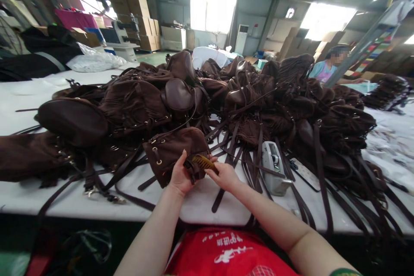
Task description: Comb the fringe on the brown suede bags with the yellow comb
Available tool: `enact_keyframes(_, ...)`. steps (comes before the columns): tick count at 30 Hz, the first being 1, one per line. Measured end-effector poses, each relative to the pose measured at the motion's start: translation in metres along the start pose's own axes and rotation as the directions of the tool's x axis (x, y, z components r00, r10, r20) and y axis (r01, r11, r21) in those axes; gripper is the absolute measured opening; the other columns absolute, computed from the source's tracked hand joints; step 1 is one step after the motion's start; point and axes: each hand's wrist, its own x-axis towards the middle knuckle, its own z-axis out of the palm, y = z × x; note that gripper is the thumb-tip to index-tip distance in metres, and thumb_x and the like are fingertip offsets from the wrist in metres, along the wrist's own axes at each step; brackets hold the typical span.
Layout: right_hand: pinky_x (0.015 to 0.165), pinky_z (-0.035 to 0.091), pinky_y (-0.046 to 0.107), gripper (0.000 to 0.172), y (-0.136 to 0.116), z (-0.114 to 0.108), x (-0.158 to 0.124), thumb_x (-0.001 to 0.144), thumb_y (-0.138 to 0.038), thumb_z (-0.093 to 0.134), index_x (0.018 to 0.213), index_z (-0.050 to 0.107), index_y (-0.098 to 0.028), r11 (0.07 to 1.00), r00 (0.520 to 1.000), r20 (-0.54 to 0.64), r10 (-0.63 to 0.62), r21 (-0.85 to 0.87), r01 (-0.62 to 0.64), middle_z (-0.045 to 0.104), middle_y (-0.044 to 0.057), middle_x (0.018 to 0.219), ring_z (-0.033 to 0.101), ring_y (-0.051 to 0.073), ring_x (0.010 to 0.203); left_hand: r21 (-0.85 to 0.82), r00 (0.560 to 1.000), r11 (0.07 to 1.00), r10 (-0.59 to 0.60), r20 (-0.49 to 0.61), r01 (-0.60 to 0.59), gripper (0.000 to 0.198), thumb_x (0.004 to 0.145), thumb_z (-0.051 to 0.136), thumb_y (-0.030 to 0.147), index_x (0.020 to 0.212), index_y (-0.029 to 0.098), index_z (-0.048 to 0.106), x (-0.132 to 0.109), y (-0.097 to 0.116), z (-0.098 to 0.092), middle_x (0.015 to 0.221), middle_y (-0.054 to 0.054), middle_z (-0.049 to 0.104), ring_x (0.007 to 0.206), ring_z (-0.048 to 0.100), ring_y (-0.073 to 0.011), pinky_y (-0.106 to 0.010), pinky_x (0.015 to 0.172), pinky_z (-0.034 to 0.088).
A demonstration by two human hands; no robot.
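Observation:
A dark brown suede-like bag (176,148) with metal eyelets and a strap threaded through them lies on the white table in front of me. My left hand (181,177) is closed on the bag's near edge, thumb up. An amber toothed comb (203,163) is gripped in my right hand (224,176), its teeth against the dark material beside my left fingers. Part of the comb's far end and the bag's underside are hidden.
Several brown fringed bags (136,103) are heaped across the white table (210,207), straps trailing to its front edge. A white tape-dispenser-like device (274,168) stands to the right, near scissors (293,164). Another person (326,67) is behind the pile at right. Cardboard boxes (142,26) stand further back.

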Motion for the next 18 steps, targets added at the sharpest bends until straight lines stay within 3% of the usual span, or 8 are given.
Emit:
enact_keyframes(4, 0.051, 0.027, 0.024, 0.039, 0.004, -0.004, -0.003, 0.089, -0.049, 0.048, 0.072, 0.063, -0.018, 0.997, 0.999, 0.015, 0.044, 0.056, -0.045, 0.063, 0.001, 0.064, 0.052, 0.011, 0.054, 0.047, 0.999, 0.997, -0.053, -0.001, 0.053, 0.061, 0.087, 0.048, 0.048, 0.127, 0.002, 0.049, 0.003, -0.001, -0.001, 0.114, -0.023, 0.063, 0.112, 0.056, -0.0352, -0.049, 0.094, 0.046)
enact_keyframes(8, 0.051, 0.025, 0.026, 0.038, 0.005, -0.005, -0.009, 0.088, -0.05, 0.05, 0.073, 0.065, -0.019, 0.999, 0.997, 0.075, 0.006, -0.032, -0.004, 0.064, 0.002, 0.064, 0.054, 0.013, 0.055, 0.129, 0.991, 0.985, -0.12, 0.062, 0.111, 0.058, 0.087, 0.047, 0.047, 0.125, 0.004, 0.052, 0.004, 0.004, -0.001, 0.111, -0.021, 0.065, 0.11, 0.058, -0.0346, -0.048, 0.094, 0.045)
enact_keyframes(11, 0.052, 0.025, 0.026, 0.036, 0.001, -0.003, -0.016, 0.088, -0.049, 0.05, 0.077, 0.065, -0.018, 0.993, 0.994, 0.109, -0.016, -0.115, 0.029, 0.066, 0.004, 0.069, 0.057, 0.014, 0.059, 0.227, 0.984, 0.961, -0.171, 0.041, 0.157, 0.05, 0.087, 0.05, 0.045, 0.116, 0.005, 0.057, 0.004, 0.007, 0.002, 0.098, -0.019, 0.069, 0.098, 0.063, -0.0314, -0.043, 0.087, 0.048)
enact_keyframes(13, 0.053, 0.025, 0.026, 0.036, -0.004, 0.0, -0.022, 0.087, -0.05, 0.05, 0.079, 0.064, -0.018, 0.988, 0.99, 0.135, -0.035, -0.144, 0.054, 0.067, 0.004, 0.07, 0.057, 0.014, 0.059, 0.266, 0.989, 0.954, -0.146, 0.007, 0.139, 0.039, 0.088, 0.052, 0.041, 0.106, 0.008, 0.061, 0.005, 0.008, 0.004, 0.079, -0.011, 0.069, 0.08, 0.066, -0.0236, -0.037, 0.08, 0.051)
enact_keyframes(16, 0.052, 0.024, 0.026, 0.038, -0.012, -0.001, -0.031, 0.086, -0.053, 0.051, 0.074, 0.062, -0.019, 0.984, 0.972, 0.214, -0.096, -0.129, 0.126, 0.065, 0.003, 0.065, 0.054, 0.013, 0.055, 0.303, 0.998, 0.951, -0.062, -0.028, 0.068, 0.025, 0.088, 0.055, 0.036, 0.084, 0.012, 0.06, 0.008, 0.007, 0.005, 0.048, 0.007, 0.043, 0.042, 0.047, -0.0073, -0.025, 0.064, 0.049)
enact_keyframes(18, 0.051, 0.023, 0.025, 0.038, -0.018, -0.005, -0.037, 0.084, -0.054, 0.053, 0.071, 0.061, -0.019, 0.985, 0.961, 0.247, -0.129, -0.082, 0.153, 0.063, 0.002, 0.063, 0.051, 0.012, 0.053, 0.337, 0.998, 0.94, -0.023, -0.06, 0.042, 0.025, 0.088, 0.057, 0.036, 0.075, 0.014, 0.057, 0.014, 0.004, 0.002, 0.043, 0.012, 0.027, 0.033, 0.028, -0.0031, -0.021, 0.053, 0.044)
